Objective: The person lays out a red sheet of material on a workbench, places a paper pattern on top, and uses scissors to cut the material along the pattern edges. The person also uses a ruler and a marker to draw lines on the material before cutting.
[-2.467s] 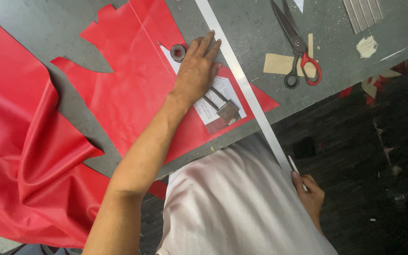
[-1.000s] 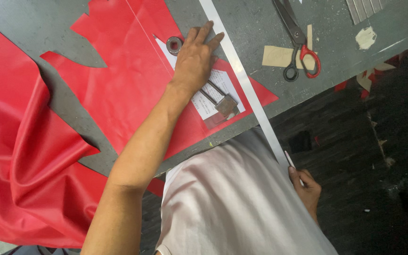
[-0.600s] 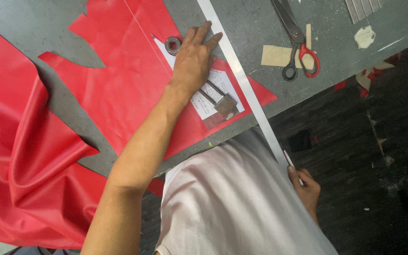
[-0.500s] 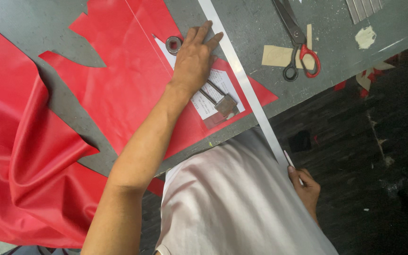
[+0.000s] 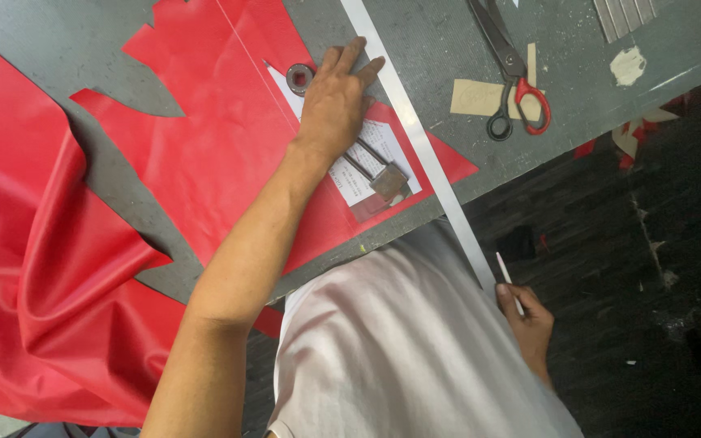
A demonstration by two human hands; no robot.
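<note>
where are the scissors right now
In the head view, the scissors lie on the grey table at upper right, across a tan card piece, right of the long metal ruler.

Your left hand (image 5: 336, 101) covers the middle of the white paper pattern (image 5: 371, 162), so you cannot see its upper part. The long metal ruler (image 5: 415, 138) runs off the top edge and disappears behind your shirt (image 5: 399, 349) below. The scissors (image 5: 506, 69) lose their blade tips at the top edge. Your right hand (image 5: 529, 324) hangs below the table; its palm is turned away, and the thin white stick (image 5: 506, 276) it holds is too small to identify. The red fabric (image 5: 50, 268) is cut off at the left edge.
</note>
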